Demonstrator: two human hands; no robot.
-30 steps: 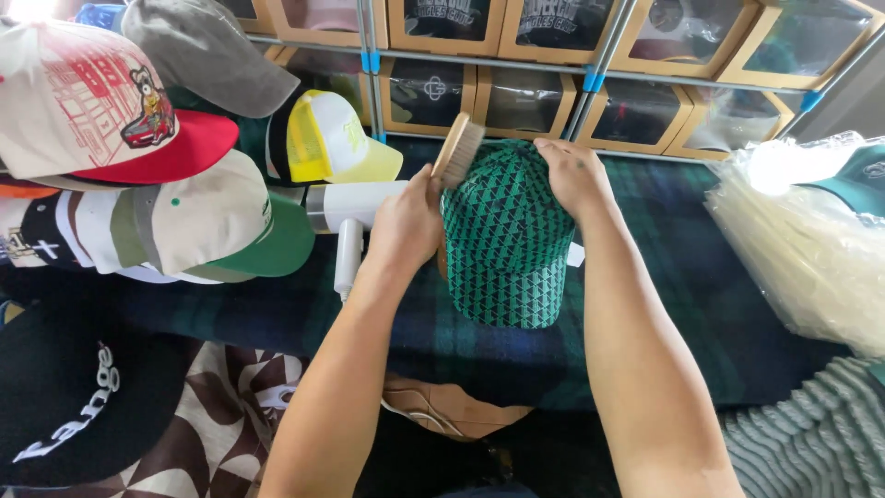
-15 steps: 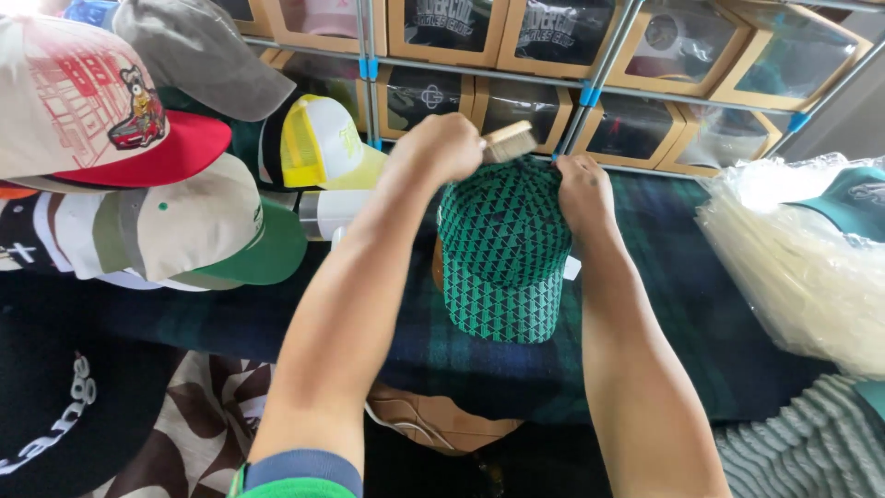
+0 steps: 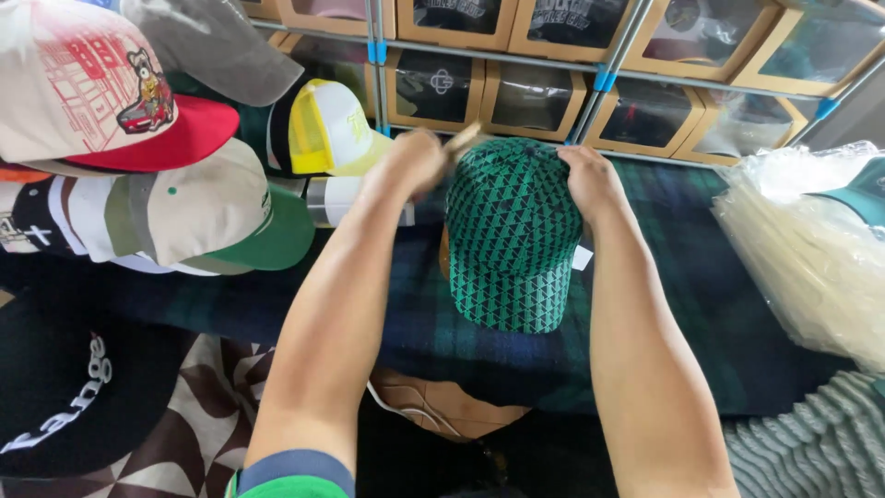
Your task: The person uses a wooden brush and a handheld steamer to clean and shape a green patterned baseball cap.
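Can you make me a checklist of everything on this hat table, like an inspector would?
Surface: table under a dark green and blue plaid cloth.
Job's things: green cap with black triangle pattern, brim towards the camera; a small tan-handled tool, blurred, at its back.
Clutter: pile of caps at left, with a red-brimmed cap, a green-brimmed cap and a yellow mesh cap; a black cap; clear plastic bags at right.
Hands: left hand holds the tool; right hand rests on the cap's crown.
Cables: nothing seen.
Surroundings: shelf of windowed cardboard boxes behind.
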